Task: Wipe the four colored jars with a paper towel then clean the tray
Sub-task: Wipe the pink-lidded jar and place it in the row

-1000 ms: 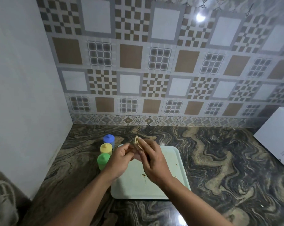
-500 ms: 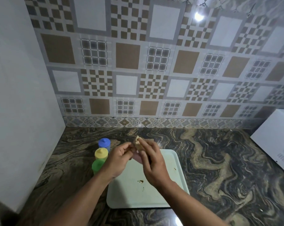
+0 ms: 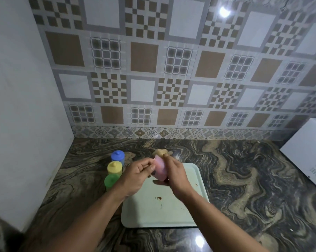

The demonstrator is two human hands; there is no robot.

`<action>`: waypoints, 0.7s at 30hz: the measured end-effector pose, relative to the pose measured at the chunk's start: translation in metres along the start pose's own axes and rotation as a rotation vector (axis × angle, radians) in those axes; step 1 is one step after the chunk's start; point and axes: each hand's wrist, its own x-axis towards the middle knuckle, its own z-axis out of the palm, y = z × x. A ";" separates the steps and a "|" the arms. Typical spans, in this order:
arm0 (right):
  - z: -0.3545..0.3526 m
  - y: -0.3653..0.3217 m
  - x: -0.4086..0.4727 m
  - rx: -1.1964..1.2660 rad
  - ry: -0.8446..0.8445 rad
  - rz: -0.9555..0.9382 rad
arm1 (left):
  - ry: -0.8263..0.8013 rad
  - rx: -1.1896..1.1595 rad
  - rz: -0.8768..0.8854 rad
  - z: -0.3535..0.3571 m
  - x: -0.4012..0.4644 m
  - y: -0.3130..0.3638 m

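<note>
A pink jar is held tilted above the far end of the pale green tray. My left hand grips its left side. My right hand holds its right side and presses a crumpled, soiled paper towel against its top. Blue, yellow and green jars stand in a row on the counter left of the tray. Brown smears mark the tray's surface.
The dark marbled counter runs to a tiled back wall. A white wall closes the left side, close to the jars. A white box sits at the right edge.
The pink jar, earlier hidden between my hands, now shows, turned and tilted. The towel stays at its top. The camera has moved closer and lower.
</note>
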 end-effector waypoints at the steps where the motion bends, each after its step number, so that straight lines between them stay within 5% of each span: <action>1: 0.001 -0.010 0.001 0.140 -0.066 0.232 | -0.011 0.019 0.012 -0.003 0.001 0.002; 3: -0.003 -0.021 0.007 0.129 -0.054 0.319 | 0.001 0.143 0.030 -0.005 0.006 0.002; 7: 0.005 -0.023 0.017 -0.142 0.170 -0.155 | 0.298 0.209 -0.113 -0.004 0.016 0.004; 12: 0.009 0.000 0.022 -0.629 0.199 -0.675 | 0.334 -0.063 -0.112 0.008 0.015 0.022; 14: 0.008 -0.001 0.017 -0.554 0.200 -0.669 | 0.303 0.068 -0.014 0.006 0.012 0.025; 18: 0.014 -0.030 0.014 0.038 0.095 -0.053 | 0.267 0.151 0.053 -0.004 0.010 0.014; 21: 0.015 -0.020 0.018 -0.156 0.148 -0.264 | 0.394 0.117 0.025 -0.002 0.011 0.014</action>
